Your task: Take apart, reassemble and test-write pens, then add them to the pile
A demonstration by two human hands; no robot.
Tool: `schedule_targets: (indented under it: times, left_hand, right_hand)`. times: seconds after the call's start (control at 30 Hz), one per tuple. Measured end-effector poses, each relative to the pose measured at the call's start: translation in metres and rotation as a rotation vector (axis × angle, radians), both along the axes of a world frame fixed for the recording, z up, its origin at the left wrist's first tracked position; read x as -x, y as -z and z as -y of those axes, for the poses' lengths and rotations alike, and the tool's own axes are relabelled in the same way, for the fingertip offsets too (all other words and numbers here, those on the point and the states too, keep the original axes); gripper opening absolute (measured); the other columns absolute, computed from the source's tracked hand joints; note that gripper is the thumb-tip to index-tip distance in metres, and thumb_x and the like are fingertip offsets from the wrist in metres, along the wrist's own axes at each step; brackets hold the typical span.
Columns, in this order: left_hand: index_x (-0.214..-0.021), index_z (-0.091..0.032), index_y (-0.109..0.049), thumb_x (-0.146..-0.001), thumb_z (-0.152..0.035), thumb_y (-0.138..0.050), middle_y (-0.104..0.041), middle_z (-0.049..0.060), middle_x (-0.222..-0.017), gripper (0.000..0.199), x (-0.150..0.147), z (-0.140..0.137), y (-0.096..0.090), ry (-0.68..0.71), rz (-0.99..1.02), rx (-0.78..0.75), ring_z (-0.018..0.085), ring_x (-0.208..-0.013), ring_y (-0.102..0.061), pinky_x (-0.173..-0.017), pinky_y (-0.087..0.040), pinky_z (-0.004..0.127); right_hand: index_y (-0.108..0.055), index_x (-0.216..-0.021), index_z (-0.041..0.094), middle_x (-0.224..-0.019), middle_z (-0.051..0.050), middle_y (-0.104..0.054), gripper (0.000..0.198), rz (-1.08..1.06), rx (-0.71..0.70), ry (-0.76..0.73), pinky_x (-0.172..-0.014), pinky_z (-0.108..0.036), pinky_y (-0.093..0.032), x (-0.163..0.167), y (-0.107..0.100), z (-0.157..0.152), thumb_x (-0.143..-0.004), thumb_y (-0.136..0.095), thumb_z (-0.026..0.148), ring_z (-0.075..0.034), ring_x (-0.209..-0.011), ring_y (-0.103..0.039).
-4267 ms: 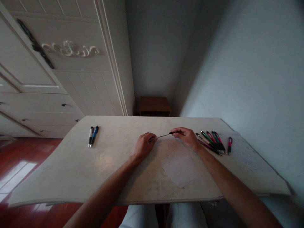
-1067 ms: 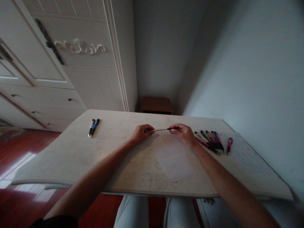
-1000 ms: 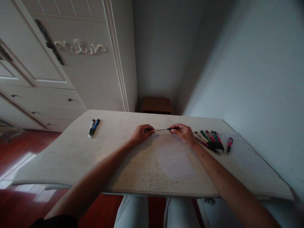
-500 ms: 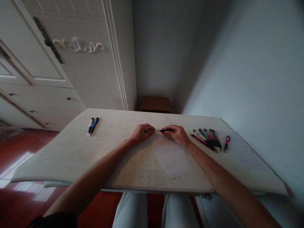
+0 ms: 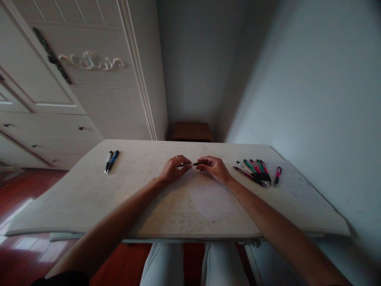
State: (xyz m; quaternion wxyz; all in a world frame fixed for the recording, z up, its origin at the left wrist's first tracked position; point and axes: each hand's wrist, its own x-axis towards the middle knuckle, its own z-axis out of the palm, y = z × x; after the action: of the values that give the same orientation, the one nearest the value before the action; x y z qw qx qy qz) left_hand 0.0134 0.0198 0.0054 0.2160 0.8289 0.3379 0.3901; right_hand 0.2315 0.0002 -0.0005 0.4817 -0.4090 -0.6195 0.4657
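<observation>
My left hand (image 5: 174, 170) is closed in a pinch on a slim pen part (image 5: 183, 164), mostly covered by the fingers. Facing it, my right hand (image 5: 216, 169) pinches a dark pen part (image 5: 196, 163) whose end points left. The two parts lie nearly in line, end to end, just above the table; whether they touch I cannot tell. Below my hands, a sheet of lined paper (image 5: 212, 201) lies on the white table (image 5: 133, 198).
A white-and-black pen (image 5: 108, 163) and a blue pen (image 5: 113, 161) lie side by side at the left. Several coloured pens (image 5: 256, 173) are bunched at the right, beside a separate pink pen (image 5: 278, 175) and another paper (image 5: 300, 186). A wall (image 5: 312, 99) borders the right side.
The whole view has shifted slightly, so the table and pens appear further left. My hands keep their pinch on the pen parts, and the thin piece between them shows less.
</observation>
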Motion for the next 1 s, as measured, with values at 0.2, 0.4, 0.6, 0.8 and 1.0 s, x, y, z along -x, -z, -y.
schedule_targets:
  times: [0.2, 0.4, 0.6, 0.8, 1.0]
  left_hand:
    - [-0.092, -0.019, -0.068, -0.085, -0.027, -0.062, -0.067, 0.006, -0.091, 0.012, -0.001, 0.002, -0.002, 0.016, -0.031, -0.055, 0.016, -0.083, -0.063, -0.079, -0.051, 0.028]
    - [-0.103, -0.02, -0.066, -0.085, -0.027, -0.063, -0.067, 0.006, -0.096, 0.02, -0.001, 0.004, -0.003, -0.016, -0.105, -0.125, 0.018, -0.087, -0.063, -0.082, -0.05, 0.032]
    - [-0.117, -0.018, -0.058, -0.082, -0.044, -0.066, -0.063, 0.01, -0.108, 0.044, 0.001, 0.003, -0.009, -0.155, -0.058, -0.146, 0.02, -0.092, -0.062, -0.082, -0.049, 0.033]
    - [-0.098, -0.016, -0.064, -0.088, -0.053, -0.05, -0.065, 0.004, -0.081, 0.041, 0.002, -0.003, -0.01, -0.234, 0.041, 0.094, 0.015, -0.072, -0.059, -0.065, -0.046, 0.025]
    - [-0.089, -0.015, -0.067, -0.081, -0.053, -0.058, -0.066, 0.003, -0.074, 0.041, 0.0, -0.008, -0.003, -0.105, 0.153, 0.306, 0.015, -0.069, -0.06, -0.062, -0.046, 0.024]
  right_hand:
    - [-0.075, -0.09, 0.022, -0.088, -0.005, -0.075, 0.023, 0.286, -0.19, 0.014, -0.077, -0.033, -0.052, -0.001, -0.008, 0.004, -0.078, -0.068, 0.039, -0.022, -0.082, -0.069]
    - [-0.075, -0.088, 0.024, -0.088, -0.005, -0.074, 0.015, 0.424, -0.368, 0.071, -0.08, -0.033, -0.049, 0.002, -0.014, 0.006, -0.083, -0.063, 0.03, -0.022, -0.083, -0.067]
    - [-0.076, -0.084, 0.025, -0.087, -0.004, -0.075, 0.012, 0.339, -0.342, 0.221, -0.083, -0.035, -0.05, -0.003, -0.015, 0.003, -0.08, -0.066, 0.031, -0.023, -0.083, -0.068]
    - [-0.076, -0.081, 0.024, -0.087, -0.004, -0.075, 0.012, 0.297, -0.342, 0.294, -0.082, -0.037, -0.051, -0.01, -0.014, -0.002, -0.076, -0.068, 0.032, -0.024, -0.082, -0.069]
    - [-0.076, -0.082, 0.024, -0.089, -0.005, -0.075, 0.011, 0.33, -0.379, 0.284, -0.084, -0.037, -0.051, -0.013, -0.012, -0.004, -0.077, -0.067, 0.029, -0.024, -0.084, -0.068]
